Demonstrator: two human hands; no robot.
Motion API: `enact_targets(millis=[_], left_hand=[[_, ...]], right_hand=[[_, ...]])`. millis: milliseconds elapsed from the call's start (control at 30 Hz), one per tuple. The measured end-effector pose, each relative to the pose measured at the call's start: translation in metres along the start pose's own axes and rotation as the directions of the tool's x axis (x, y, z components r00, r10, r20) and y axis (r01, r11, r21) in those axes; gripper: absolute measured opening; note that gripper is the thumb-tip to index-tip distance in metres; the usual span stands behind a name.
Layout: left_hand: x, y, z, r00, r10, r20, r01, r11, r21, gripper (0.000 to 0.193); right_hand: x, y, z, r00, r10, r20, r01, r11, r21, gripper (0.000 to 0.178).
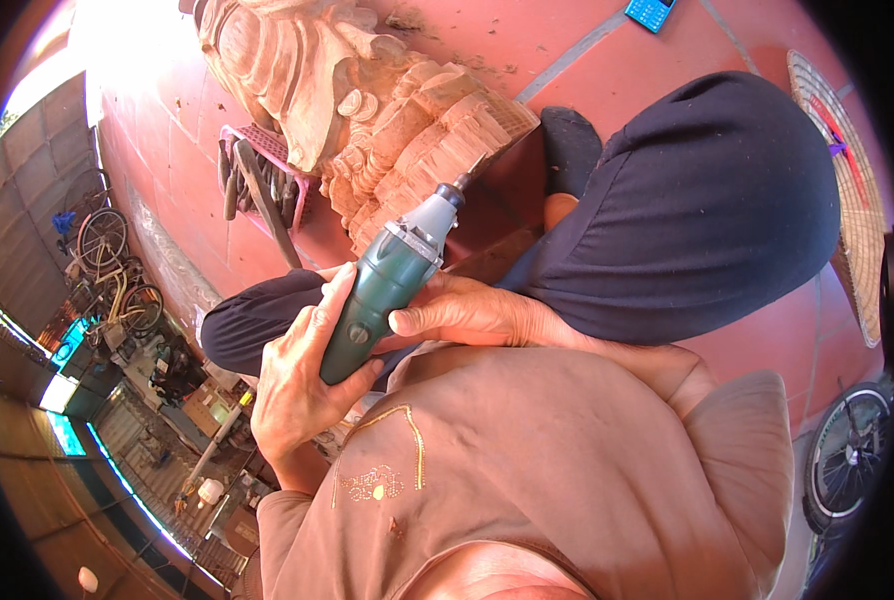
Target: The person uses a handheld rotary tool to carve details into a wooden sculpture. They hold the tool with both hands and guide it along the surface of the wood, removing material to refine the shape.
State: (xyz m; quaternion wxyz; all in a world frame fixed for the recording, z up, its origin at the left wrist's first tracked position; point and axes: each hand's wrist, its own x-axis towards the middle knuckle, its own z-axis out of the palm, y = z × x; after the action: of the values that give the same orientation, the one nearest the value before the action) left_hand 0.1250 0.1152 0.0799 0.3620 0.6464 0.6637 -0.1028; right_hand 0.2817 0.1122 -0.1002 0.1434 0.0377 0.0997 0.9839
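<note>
A green and grey die grinder (379, 290) is held tilted in front of my chest, its thin pointed bit aimed up and to the right. My left hand (302, 375) wraps around the rear of the green body, thumb below and fingers along its side. From the right, my right hand (472, 312) grips the middle, with the thumb on the casing and the other fingers mostly hidden behind it. Just beyond the bit lies a large carved wooden sculpture (427, 125) with folds and layered shapes. In this view the bit overlaps its near end; whether they touch, I cannot tell.
Left of the carving, a pink plastic basket (302, 190) holds several dark-handled tools. My bent knees in dark trousers (707, 210) flank the work. A blue keypad device (651, 12) lies on the red tiled floor (567, 40). A woven hat (857, 215) and bicycle wheel (852, 455) are at right.
</note>
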Motion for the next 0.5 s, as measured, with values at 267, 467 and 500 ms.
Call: enact_targets(millis=[267,467,500], left_hand=[[0.004,0.013,-0.016,0.993,-0.054,0.101,0.045,0.996,0.082,0.092],[0.003,0.016,-0.021,0.994,-0.039,0.1,0.028,0.994,0.109,0.093],[0.002,0.016,-0.023,0.995,-0.031,0.1,0.02,0.994,0.111,0.093]], right_hand=[[-0.004,-0.005,0.005,0.999,0.043,0.013,-0.043,0.999,-0.022,0.062],[-0.001,-0.001,0.006,0.998,0.051,0.028,-0.051,0.999,0.017,0.054],[0.0,0.0,0.006,0.997,0.06,0.038,-0.061,0.998,0.018,0.053]])
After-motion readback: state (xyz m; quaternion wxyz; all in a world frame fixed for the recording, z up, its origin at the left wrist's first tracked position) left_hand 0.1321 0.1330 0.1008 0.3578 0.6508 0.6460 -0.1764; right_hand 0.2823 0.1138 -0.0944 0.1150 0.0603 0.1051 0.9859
